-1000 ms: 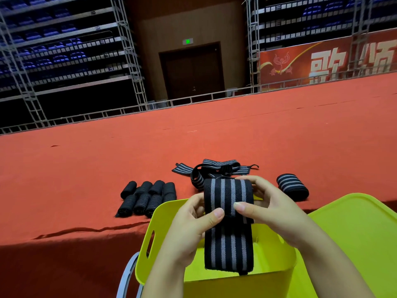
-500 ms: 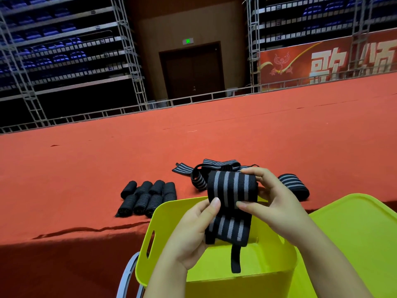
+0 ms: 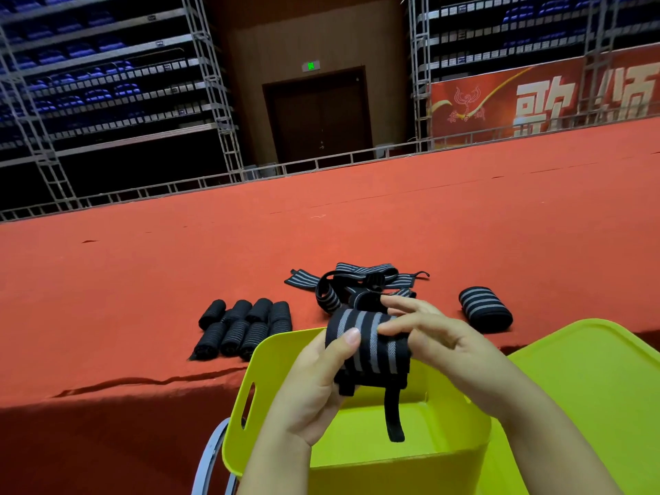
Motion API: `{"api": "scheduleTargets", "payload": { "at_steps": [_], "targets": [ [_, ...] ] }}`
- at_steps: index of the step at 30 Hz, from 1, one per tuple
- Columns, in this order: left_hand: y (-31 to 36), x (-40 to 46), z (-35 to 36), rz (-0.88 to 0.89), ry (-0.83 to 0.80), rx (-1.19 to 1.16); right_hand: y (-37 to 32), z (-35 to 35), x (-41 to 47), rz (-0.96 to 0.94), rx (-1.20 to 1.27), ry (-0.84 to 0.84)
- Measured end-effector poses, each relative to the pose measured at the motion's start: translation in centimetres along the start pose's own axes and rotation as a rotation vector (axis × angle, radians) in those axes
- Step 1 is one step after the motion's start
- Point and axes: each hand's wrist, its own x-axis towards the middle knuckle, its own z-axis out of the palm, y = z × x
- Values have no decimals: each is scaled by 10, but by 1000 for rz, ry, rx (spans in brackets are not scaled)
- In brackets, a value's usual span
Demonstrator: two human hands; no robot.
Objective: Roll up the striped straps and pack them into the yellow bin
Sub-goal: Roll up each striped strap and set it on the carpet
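Observation:
Both hands hold a black strap with grey stripes [image 3: 371, 348] above the open yellow bin [image 3: 285, 355]. The strap is mostly wound into a thick roll, with a thin black tail hanging down into the bin. My left hand [image 3: 314, 384] grips the roll from the left, thumb on its front. My right hand [image 3: 435, 341] pinches its top right edge. A heap of loose striped straps [image 3: 357, 284] lies on the red table just beyond. One rolled striped strap [image 3: 485, 309] lies to the right.
Several rolled black bands [image 3: 246, 326] lie in two rows on the red cloth-covered table [image 3: 143, 280], left of the bin. A yellow lid [image 3: 589, 387] sits at the right. A grey curved chair rim [image 3: 210, 455] shows at the bottom left. Scaffolding and seating stand far behind.
The hanging length of strap has been wound up into the roll; only the thin tail still hangs. Both hands have turned around the roll and stayed above the bin.

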Motion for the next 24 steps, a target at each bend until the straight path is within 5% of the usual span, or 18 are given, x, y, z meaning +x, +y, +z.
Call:
{"api": "scheduleTargets", "payload": {
  "at_steps": [7,13,18,24],
  "targets": [
    [5,1,-4,26,-153,32,8,-7,3,317,316,-5],
    [-1,17,6,7,-195,-105,13,-13,1,253,402,143],
    [-4,38,25,-98,-50,-274,17,-13,0,212,398,335],
    [12,68,42,-189,-40,-5,12,-41,17,225,284,427]
  ]
}}
